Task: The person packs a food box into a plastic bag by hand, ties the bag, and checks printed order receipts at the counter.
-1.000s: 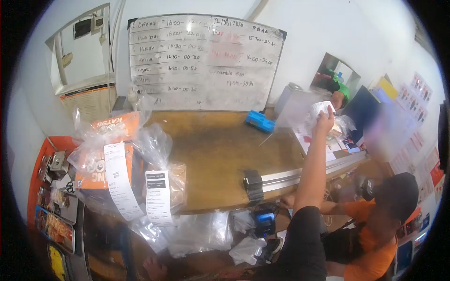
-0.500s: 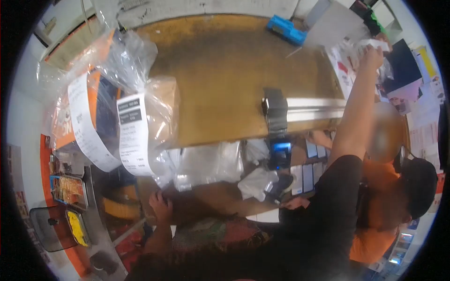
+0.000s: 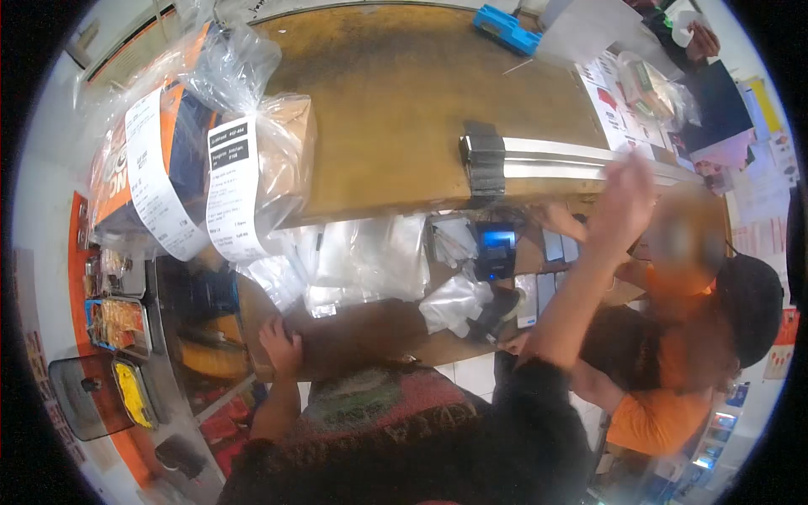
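Note:
My left hand rests with fingers apart on the edge of the brown lower shelf, holding nothing that I can see. In front of the co-worker, my right hand is raised above the counter's near edge, its fingers smeared by motion. It is nearest the white strips fixed across the counter with black tape. Farther off, a clear-wrapped package lies on printed sheets. Clear plastic bags lie below the counter edge, left of a small device with a blue screen.
Bagged boxes with long receipts stand at the counter's left. A blue plastic holder sits at the back. A co-worker in orange is close on the right, near several phones. Another person's hand holds something white.
My right hand has drawn back from the package at the far right toward the counter's near edge. The white item there is now in another person's hand. My left hand stays at the shelf.

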`<action>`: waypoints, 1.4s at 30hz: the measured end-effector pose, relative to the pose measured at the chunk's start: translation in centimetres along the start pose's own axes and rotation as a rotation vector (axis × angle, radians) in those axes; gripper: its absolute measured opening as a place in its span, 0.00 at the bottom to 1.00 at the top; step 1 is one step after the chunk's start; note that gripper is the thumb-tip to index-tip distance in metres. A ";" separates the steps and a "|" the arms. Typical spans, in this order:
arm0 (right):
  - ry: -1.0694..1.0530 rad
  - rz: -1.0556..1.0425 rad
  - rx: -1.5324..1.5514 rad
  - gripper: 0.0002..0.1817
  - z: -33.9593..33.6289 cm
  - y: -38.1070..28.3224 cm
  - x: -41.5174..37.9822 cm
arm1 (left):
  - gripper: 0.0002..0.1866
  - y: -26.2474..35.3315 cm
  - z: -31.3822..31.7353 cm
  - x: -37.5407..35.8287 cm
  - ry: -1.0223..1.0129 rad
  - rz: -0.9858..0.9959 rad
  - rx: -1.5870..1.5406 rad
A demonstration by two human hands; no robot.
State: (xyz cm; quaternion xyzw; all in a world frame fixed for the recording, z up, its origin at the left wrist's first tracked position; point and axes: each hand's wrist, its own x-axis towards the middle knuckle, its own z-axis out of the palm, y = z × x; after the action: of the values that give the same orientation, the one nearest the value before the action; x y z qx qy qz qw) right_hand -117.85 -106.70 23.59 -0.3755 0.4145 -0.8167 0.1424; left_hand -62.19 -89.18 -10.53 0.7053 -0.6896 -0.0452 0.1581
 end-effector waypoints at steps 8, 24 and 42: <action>-0.784 0.921 -0.253 0.13 -7.6 4.7 -30.9 | 0.29 -0.4 0.2 -0.1 0.037 0.036 -0.054; -1.739 0.153 -1.096 0.52 -14.5 -12.2 -35.0 | 0.25 -0.3 0.3 -0.8 0.119 0.024 -0.051; -1.642 -0.457 -1.003 0.31 -8.6 -8.1 -35.1 | 0.24 -0.3 -0.2 -1.2 0.089 0.046 -0.086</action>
State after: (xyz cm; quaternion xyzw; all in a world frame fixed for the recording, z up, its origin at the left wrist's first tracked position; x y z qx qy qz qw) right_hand -99.71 -77.72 9.38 -0.9130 0.4029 -0.0404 0.0490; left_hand -61.87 -87.99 -10.63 0.6833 -0.6951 -0.0396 0.2197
